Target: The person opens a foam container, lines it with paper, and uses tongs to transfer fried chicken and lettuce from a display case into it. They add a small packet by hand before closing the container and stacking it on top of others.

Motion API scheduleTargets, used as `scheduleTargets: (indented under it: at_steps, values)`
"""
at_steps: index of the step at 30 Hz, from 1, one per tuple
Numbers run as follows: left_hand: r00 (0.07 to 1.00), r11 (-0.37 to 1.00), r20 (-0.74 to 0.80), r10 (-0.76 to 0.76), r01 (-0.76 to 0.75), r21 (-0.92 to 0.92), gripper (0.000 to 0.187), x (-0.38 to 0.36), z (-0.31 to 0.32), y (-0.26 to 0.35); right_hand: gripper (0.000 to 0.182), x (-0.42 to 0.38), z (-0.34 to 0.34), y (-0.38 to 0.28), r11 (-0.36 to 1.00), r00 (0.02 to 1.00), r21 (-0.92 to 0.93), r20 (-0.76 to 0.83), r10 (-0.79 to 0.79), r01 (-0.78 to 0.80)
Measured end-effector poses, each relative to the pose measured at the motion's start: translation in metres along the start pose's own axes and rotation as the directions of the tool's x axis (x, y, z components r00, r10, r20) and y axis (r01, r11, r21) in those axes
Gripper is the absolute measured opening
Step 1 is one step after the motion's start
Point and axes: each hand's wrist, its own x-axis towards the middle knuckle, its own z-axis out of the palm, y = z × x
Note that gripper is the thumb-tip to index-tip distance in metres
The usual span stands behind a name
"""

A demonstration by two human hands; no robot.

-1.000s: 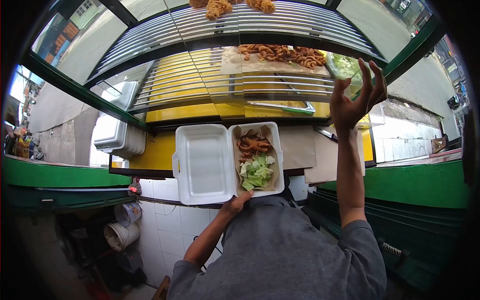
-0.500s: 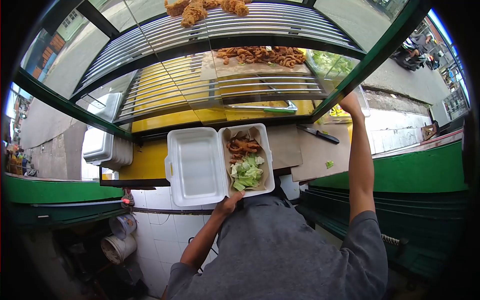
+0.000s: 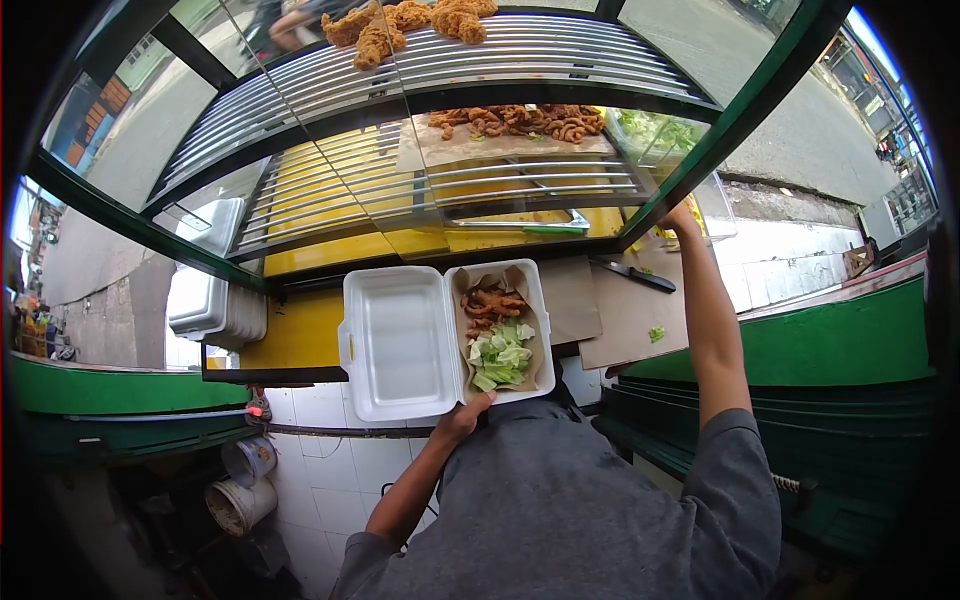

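Observation:
My left hand (image 3: 462, 418) grips the near edge of an open white foam takeaway box (image 3: 400, 340), thumb over the rim. The box's right half is lined with brown paper and holds fried chicken strips (image 3: 494, 303) and chopped lettuce (image 3: 500, 357). Its lid lies open to the left. My right hand (image 3: 682, 219) reaches past the green post of the display case into a clear plastic container (image 3: 718, 208). The post and container hide its fingers, so what they touch cannot be made out.
A knife (image 3: 640, 275) rests on brown paper (image 3: 625, 325) with lettuce scraps. Inside the glass case are tongs (image 3: 545, 226), a pile of fried strips (image 3: 525, 122) and more lettuce (image 3: 655, 133). Fried chicken pieces (image 3: 380, 35) sit on the upper rack. Stacked foam boxes (image 3: 205, 300) stand left.
The foam box, held in my left hand, appears slightly lower and further right. My right hand has shifted a little left and down, deeper behind the post. The whole view has also moved slightly.

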Motion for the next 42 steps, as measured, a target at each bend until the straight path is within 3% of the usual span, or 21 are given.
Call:
scheduleTargets:
  at_steps: [7,11,15,17,20,21,23,26,28,33,35,38,40,42]
  values:
    - [0.999,0.999,0.029,-0.030,0.031,-0.019,0.046,0.001,0.003,0.004,0.025,0.008,0.010,0.013,0.988,0.995,0.149,0.084,-0.054,0.041]
    - [0.998,0.998,0.023,-0.056,0.056,-0.009,0.045,0.001,0.002,0.009,0.022,0.004,0.015,0.009,0.975,0.999,0.221,0.005,-0.031,0.030]
    - [1.000,1.000,0.022,-0.021,0.021,-0.021,0.045,0.002,0.000,0.003,0.022,0.014,0.028,0.025,0.989,0.996,0.148,0.085,-0.014,0.001]
    - [0.999,0.999,0.026,-0.044,0.045,-0.025,0.044,0.003,0.001,0.003,0.026,0.014,0.035,0.037,0.958,0.984,0.250,0.144,0.105,-0.139]
    - [0.997,0.997,0.018,-0.077,0.077,-0.027,0.042,0.002,0.003,0.007,0.024,0.007,0.026,0.030,0.615,0.888,0.641,0.308,0.343,-0.459]
    - [0.999,0.998,0.012,-0.044,0.045,-0.038,0.042,0.002,0.004,0.007,0.023,0.007,0.023,0.029,0.421,0.858,0.755,0.381,0.345,-0.504]
    - [1.000,0.999,0.007,-0.022,0.022,-0.046,0.041,0.002,0.006,0.005,0.020,0.004,0.010,0.018,0.235,0.845,0.832,0.414,0.338,-0.502]
    - [1.000,0.999,0.008,-0.023,0.023,-0.031,0.041,0.005,0.000,0.000,0.017,-0.002,-0.005,-0.009,0.260,0.890,0.870,0.335,0.310,-0.419]
    - [1.000,1.000,0.012,0.012,-0.012,-0.011,0.041,0.006,-0.002,-0.005,0.017,-0.003,0.003,0.000,0.170,0.913,0.912,0.328,0.241,-0.373]
    - [0.999,0.999,0.023,-0.045,0.046,-0.015,0.043,0.007,-0.003,0.006,0.015,0.006,0.034,0.030,0.201,0.880,0.869,0.400,0.254,-0.453]
    - [0.998,0.998,0.029,-0.051,0.052,-0.028,0.043,0.007,-0.004,0.004,0.015,0.001,0.024,0.029,0.318,0.910,0.853,0.385,0.155,-0.415]
    - [0.997,0.997,0.046,-0.055,0.057,-0.049,0.043,0.009,-0.008,0.000,0.022,-0.022,-0.031,-0.055,0.442,0.895,0.806,0.224,0.386,-0.393]
    - [0.995,0.995,0.062,-0.079,0.082,-0.056,0.042,0.009,-0.008,0.009,0.020,-0.020,-0.021,-0.036,0.695,0.933,0.695,-0.099,0.347,-0.184]
    - [0.994,0.994,0.072,-0.087,0.091,-0.054,0.042,0.009,-0.011,0.007,0.019,-0.022,-0.023,-0.027,0.818,0.861,0.507,-0.253,0.441,-0.270]
